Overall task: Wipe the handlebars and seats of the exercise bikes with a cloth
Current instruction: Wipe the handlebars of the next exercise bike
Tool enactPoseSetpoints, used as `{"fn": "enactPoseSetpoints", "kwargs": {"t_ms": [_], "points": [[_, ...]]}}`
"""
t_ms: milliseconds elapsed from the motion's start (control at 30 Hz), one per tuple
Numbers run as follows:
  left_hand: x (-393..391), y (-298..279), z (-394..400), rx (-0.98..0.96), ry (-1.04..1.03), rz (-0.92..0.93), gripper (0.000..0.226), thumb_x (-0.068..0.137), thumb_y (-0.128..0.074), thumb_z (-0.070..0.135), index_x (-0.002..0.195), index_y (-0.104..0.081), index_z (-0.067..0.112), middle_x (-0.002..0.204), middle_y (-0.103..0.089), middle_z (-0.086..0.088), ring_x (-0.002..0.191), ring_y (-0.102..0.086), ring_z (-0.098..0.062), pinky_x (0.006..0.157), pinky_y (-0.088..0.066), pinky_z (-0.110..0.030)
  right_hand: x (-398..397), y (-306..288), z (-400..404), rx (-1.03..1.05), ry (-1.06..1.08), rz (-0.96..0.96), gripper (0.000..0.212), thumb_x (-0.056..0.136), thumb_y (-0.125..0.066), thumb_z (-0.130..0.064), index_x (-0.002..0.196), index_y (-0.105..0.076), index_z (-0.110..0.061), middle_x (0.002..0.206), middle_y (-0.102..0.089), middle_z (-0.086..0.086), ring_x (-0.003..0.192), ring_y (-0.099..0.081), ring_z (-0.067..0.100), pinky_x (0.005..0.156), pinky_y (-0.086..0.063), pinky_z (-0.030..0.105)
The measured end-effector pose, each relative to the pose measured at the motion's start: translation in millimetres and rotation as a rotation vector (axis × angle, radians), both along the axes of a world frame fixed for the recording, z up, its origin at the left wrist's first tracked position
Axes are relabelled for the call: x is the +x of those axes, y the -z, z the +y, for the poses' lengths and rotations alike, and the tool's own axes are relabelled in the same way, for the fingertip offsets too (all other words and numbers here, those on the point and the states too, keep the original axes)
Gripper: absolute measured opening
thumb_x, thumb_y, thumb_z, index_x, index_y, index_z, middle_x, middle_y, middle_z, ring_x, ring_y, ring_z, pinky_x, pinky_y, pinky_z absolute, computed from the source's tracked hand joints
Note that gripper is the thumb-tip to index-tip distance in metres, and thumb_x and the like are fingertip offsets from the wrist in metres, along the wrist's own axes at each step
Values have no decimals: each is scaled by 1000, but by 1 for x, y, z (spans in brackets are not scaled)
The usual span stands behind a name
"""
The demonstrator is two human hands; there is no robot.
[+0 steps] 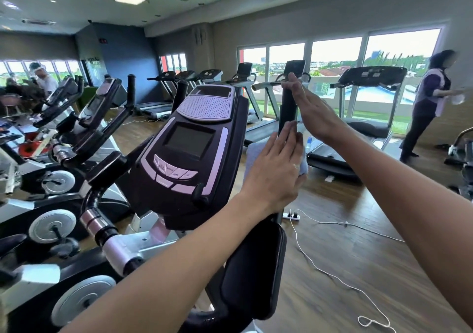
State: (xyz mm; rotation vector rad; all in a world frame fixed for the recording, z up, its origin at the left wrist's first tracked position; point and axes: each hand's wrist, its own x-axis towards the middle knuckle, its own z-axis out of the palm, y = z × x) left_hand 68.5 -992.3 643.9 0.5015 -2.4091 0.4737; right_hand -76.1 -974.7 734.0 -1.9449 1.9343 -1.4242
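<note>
While both hands work the upright black foam handlebar post (288, 107) right of the console, left hand (275, 169) presses a pale blue-grey cloth (253, 153) vs its lower part w/ straight fingers; right hand (311, 108) flat, open near top. Risk: cloth only pressed, not gripped, so could slip & drop to floor.

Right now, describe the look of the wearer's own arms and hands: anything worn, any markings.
Both forearms are bare as far as the frame shows; no sleeve or cuff is in view. The left hand and right hand wear no gloves, and no watch, bracelet or ring shows on the visible sides. No tattoos or markings show. Nails look short and unpainted where visible.
</note>
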Motion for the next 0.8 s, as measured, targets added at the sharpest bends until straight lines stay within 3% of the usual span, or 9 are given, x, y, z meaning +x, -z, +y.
{"fn": "enactPoseSetpoints", "kwargs": {"t_ms": [167, 333, 467, 567, 700, 800], "points": [[5, 3, 1, -28, 48, -96, 71, 109, -39, 41, 158, -20, -5, 168, -15, -23, 159, -5, -30, 129, 3, -37, -3, 1, -2, 6, 9, -9, 65, 106, -15, -61, 161, -28, -30, 169, -17, -14, 155, -15, 9, 113, -12, 27], [-2, -12, -11, 163, 55, -81, 74, 108, -26, 52, 162, -18, 2, 170, -12, -18, 158, -10, -28, 127, -1, -35, -3, 4, -6, 0, 13, 18, 64, 105, -14, -62, 161, -27, -33, 169, -13, -16, 156, -12, 8, 122, -9, 34], [-1, 0, -6, 103, 85, 36, 76, 103, -20, 53, 152, -43, 0, 154, -49, -17, 143, -42, -32, 121, -22, -40, -2, 2, -1, -2, 8, 21, 60, 107, -14, -58, 158, -34, -33, 169, -14, -17, 155, -12, 8, 118, -10, 31], [2, 9, 6, -18, 139, 16, 70, 104, -25, 48, 142, -56, -1, 141, -61, -17, 134, -53, -31, 117, -31, -40, -2, 1, 1, 1, 3, 27, 60, 107, -14, -59, 157, -37, -34, 169, -14, -17, 155, -12, 8, 118, -10, 31], [4, 2, 0, -169, 163, -166, 74, 100, -22, 53, 140, -61, 5, 145, -59, -12, 138, -51, -28, 118, -28, -38, -5, 3, -2, 1, 13, 16, 64, 105, -14, -63, 160, -29, -34, 169, -15, -15, 156, -13, 10, 124, -11, 38], [0, -15, -12, -109, 118, -240, 86, 97, -16, 68, 150, -50, 10, 156, -49, -10, 149, -36, -27, 126, -20, -42, -5, 4, -3, 1, 9, 23, 64, 105, -14, -64, 160, -28, -34, 169, -17, -16, 155, -14, 9, 126, -10, 39]]}}
